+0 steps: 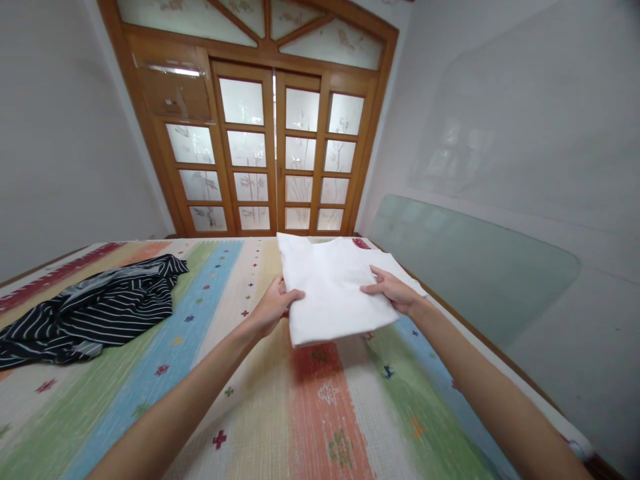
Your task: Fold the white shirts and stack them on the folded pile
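A folded white cloth [333, 287] is held up over the striped bedspread, its near edge raised off the surface. My left hand [275, 305] grips its left side, thumb on top and fingers underneath. On the right side, my right hand [391, 290] pinches the cloth, with the thumb and a finger lying over its top face. More white fabric [395, 268] shows behind my right hand; whether it belongs to the same cloth I cannot tell.
A crumpled black-and-white striped garment [115, 307] lies at the left of the colourful bedspread [240, 413]. A pale green glass panel [465, 260] leans on the right wall beside the bed. Wooden glazed doors [273, 147] stand beyond the far edge.
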### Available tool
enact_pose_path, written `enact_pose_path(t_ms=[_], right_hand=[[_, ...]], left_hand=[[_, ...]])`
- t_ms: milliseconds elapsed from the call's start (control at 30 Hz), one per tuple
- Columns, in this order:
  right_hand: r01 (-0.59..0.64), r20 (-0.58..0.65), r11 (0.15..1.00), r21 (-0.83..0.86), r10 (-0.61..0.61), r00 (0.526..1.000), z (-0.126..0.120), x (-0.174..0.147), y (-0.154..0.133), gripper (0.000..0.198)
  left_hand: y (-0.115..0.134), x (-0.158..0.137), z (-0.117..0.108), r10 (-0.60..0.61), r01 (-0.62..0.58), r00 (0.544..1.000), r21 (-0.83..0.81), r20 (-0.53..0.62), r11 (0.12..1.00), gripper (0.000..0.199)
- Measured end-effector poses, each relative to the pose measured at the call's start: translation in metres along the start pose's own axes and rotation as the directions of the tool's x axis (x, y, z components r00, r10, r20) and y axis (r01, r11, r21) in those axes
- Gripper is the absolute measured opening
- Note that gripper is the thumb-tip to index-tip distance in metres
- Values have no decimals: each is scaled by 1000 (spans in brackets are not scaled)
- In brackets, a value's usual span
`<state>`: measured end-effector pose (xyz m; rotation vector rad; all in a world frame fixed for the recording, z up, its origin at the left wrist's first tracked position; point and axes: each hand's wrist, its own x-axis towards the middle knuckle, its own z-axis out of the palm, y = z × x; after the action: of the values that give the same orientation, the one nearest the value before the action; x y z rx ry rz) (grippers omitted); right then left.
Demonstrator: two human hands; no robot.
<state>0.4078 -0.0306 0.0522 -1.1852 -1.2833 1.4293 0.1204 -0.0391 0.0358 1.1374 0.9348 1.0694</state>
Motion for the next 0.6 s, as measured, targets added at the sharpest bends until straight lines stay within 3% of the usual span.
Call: enact_pose_path(t_ms=[133, 333, 600], right_hand=[[23, -151, 995, -97, -38, 988, -52, 17, -20, 56], [14, -367, 982, -188, -84, 926, -124, 44, -29, 47], [-52, -495, 974, -221, -66, 866, -173, 65, -2, 52]], left_hand=[[5, 45, 43, 84, -84, 996, -1, 35, 996, 58], [-5, 109, 99, 88, -89, 996, 31, 31, 996, 53], [-34, 161, 131, 3, -3, 1000, 9, 9, 1000, 54]])
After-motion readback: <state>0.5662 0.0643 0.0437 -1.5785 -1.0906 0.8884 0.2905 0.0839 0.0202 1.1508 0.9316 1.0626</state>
